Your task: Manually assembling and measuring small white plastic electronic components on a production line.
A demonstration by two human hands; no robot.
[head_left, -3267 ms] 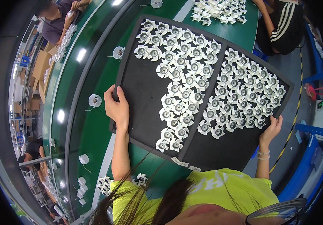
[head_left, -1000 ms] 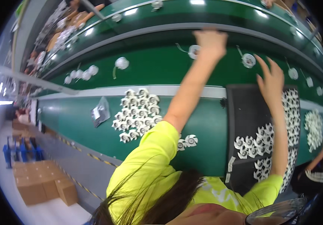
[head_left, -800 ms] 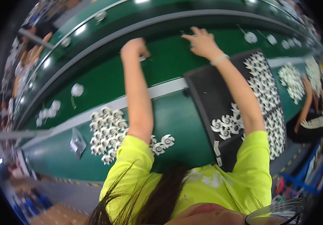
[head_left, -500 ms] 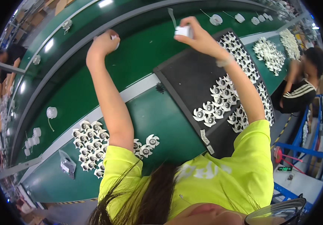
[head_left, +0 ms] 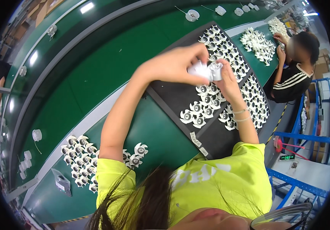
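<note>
Since half a second ago, both hands meet at frame centre: our left hand (head_left: 172, 67) and right hand (head_left: 226, 82) pinch white parts (head_left: 206, 71). These look light, rigid and thin-bladed; grip the hub.

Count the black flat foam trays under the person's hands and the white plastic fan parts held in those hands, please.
Black flat foam trays: 2
White plastic fan parts held: 2, one in the left hand, one in the right hand
Total: 4
</note>
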